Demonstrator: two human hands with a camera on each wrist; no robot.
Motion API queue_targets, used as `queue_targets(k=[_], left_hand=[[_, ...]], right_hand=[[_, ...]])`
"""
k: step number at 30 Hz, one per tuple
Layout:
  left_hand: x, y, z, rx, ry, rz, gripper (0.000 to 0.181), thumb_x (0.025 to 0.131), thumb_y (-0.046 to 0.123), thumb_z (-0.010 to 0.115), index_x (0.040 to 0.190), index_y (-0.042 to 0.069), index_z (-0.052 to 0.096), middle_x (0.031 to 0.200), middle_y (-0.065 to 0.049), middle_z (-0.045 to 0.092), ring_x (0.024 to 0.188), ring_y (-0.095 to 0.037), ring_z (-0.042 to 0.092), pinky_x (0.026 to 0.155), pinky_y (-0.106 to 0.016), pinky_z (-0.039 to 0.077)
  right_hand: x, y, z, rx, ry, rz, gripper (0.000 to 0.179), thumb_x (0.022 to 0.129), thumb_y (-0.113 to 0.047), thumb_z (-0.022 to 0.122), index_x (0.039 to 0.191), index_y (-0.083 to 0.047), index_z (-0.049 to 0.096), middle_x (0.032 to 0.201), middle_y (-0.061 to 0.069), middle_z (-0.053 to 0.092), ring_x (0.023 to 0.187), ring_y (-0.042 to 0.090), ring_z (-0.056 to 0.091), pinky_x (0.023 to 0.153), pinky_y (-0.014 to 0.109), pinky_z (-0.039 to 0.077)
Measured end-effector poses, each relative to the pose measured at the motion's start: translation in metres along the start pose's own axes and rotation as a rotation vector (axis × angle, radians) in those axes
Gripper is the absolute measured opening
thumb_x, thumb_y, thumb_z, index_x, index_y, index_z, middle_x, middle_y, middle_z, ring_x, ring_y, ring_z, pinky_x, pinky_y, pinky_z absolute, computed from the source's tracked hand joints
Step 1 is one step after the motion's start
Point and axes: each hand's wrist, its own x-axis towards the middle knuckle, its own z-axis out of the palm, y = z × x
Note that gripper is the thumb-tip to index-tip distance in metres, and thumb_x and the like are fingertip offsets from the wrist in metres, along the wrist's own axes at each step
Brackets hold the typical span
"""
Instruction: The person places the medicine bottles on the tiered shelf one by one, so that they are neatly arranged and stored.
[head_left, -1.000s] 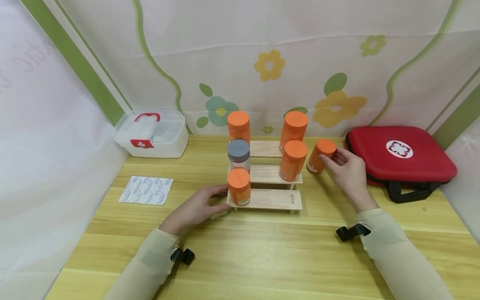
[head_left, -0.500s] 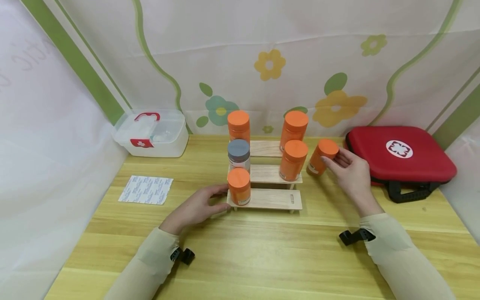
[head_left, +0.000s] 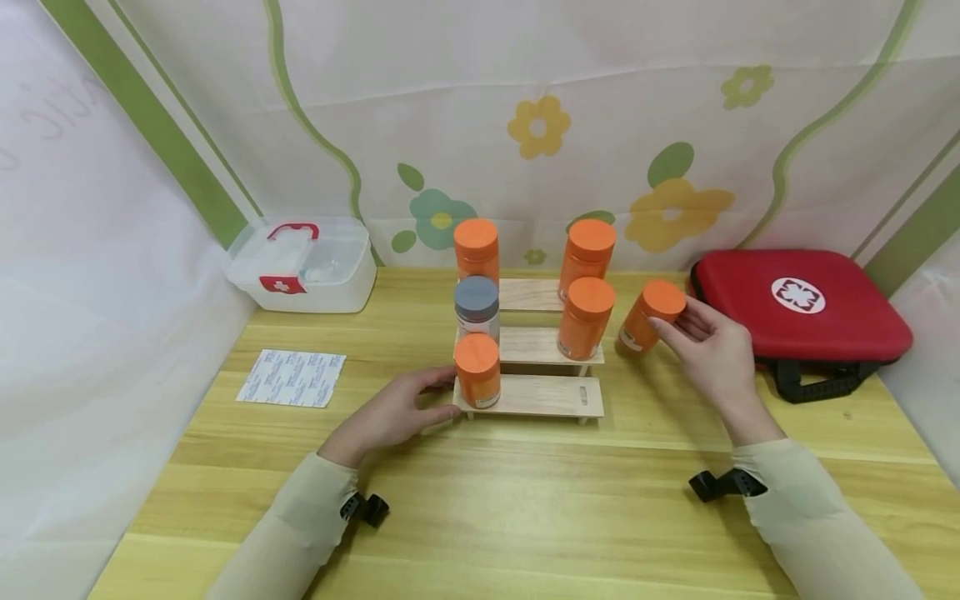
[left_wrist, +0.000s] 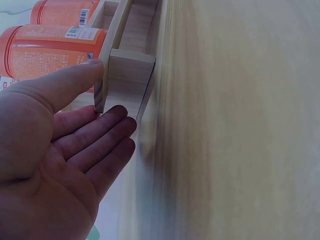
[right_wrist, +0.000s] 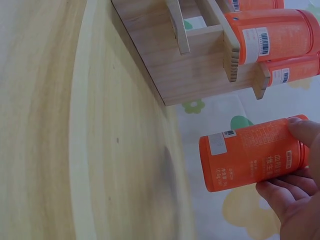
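My right hand (head_left: 716, 358) pinches an orange bottle (head_left: 640, 325) near its cap, between thumb and fingers. In the right wrist view this bottle (right_wrist: 250, 155) is tilted and held clear of the tabletop, right of the wooden tiered rack (head_left: 543, 396). Beside the rack's lowest step rests my left hand (head_left: 393, 412), thumb at the front corner; its fingers (left_wrist: 102, 137) look extended in the left wrist view. On that step stands an orange bottle (head_left: 478, 371). A grey-capped bottle (head_left: 477, 308) and an orange one (head_left: 587, 319) occupy the middle step. The top step bears orange bottles (head_left: 477, 248) at both ends.
A red first-aid case (head_left: 806, 304) with a black handle lies at the right, close to my right hand. At the back left stands a clear white first-aid box (head_left: 322, 275). A printed blister sheet (head_left: 292, 377) lies on the table in front of it.
My right hand has shifted slightly to the right and nearer, carrying the orange bottle, which leans more now. My left hand and the rack have stayed in place.
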Motion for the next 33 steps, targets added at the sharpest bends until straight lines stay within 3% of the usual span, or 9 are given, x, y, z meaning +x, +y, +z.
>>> queue_targets(k=[33], left_hand=[[0.001,-0.002,0.001,-0.015,-0.007,0.028,0.064,0.103,0.040,0.076,0.159,0.017,0.055,0.158,-0.004,0.061,0.147,-0.028,0.057,0.128,-0.056,0.041]], right_hand=[[-0.044,-0.016,-0.009,-0.012,-0.001,-0.151,0.062,0.088,-0.005,0.089,0.145,0.002,0.066,0.136,0.033,0.068,0.103,-0.025,0.062,0.082,0.004,0.055]])
